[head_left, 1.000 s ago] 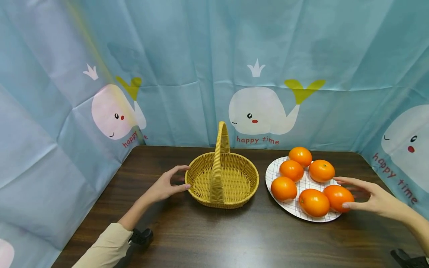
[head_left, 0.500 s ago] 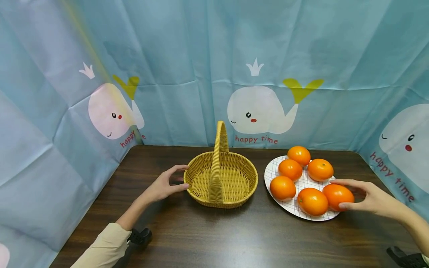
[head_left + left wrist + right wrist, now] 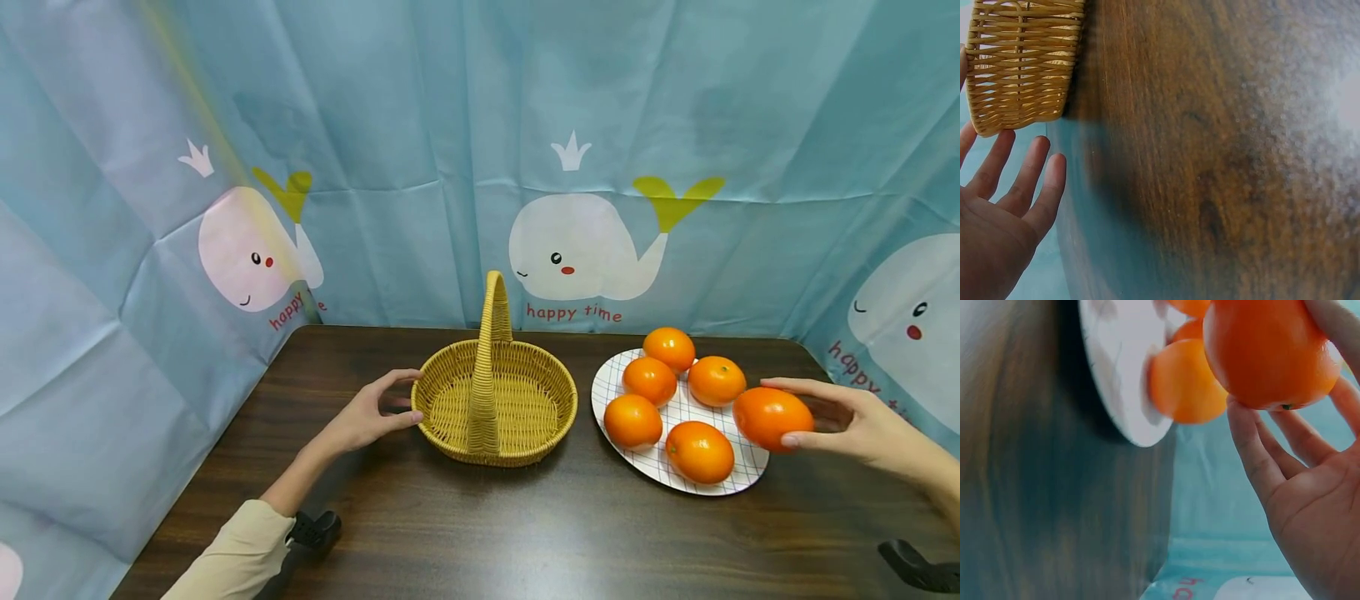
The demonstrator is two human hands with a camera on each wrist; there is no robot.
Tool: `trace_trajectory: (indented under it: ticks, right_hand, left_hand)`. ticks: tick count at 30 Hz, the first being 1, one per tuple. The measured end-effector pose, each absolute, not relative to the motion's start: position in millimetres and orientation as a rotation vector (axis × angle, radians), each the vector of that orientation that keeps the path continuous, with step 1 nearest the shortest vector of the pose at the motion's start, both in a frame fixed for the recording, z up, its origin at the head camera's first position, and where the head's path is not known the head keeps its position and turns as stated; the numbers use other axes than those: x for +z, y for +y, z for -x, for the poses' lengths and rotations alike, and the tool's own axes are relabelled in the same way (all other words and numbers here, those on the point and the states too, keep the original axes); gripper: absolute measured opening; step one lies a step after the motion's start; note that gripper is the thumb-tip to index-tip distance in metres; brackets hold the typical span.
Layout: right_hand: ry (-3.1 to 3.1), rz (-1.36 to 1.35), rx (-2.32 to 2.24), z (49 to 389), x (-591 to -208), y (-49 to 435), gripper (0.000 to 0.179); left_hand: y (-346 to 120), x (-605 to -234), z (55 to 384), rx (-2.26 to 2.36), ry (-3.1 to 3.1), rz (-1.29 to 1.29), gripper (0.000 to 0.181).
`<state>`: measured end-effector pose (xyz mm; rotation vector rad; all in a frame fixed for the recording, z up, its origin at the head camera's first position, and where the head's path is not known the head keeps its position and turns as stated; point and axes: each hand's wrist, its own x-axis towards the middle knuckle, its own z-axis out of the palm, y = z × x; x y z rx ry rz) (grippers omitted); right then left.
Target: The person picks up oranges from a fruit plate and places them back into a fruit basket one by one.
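At the left end of a yellow woven basket, my left hand touches the rim with thumb and fingertips. In the left wrist view, that hand's fingers are spread and loosely extended, their tips at the basket's woven wall. My right hand grips an orange between thumb and fingers, over the right edge of a white checked plate. In the right wrist view, the held orange is up beside the plate. Several other oranges lie on the plate.
A dark wooden table carries everything, with the plate to the right of the basket. The basket's tall arched handle stands up across its middle. Behind and at the sides hangs a blue curtain printed with whales.
My right hand has closed round the rightmost orange and lifted it off the plate, up and slightly right. The left hand stays at the basket. The head view shifted slightly earlier.
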<state>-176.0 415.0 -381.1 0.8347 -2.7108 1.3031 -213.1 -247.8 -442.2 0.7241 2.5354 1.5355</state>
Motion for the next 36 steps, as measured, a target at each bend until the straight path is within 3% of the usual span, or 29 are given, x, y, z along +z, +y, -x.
trace_trajectory:
  ticks: [7,17,36]
  right_hand:
    - [-2.705,-0.786,1.342,180.2,-367.8,396.7,0.066]
    - [-2.564,-0.966,1.488,200.7,-363.6,362.9,0.067]
    - [-2.557,-0.884,1.435,212.7,-368.8,316.1,0.065]
  left_hand:
    - [-248.0,-441.9,214.2,1.535,2.525,-0.720,0.062]
    - [-247.5,-441.6,214.2,1.549,2.524,-0.743,0.061]
    - [-247.7,-442.7,212.8,1.548,2.528,-0.749,0.062]
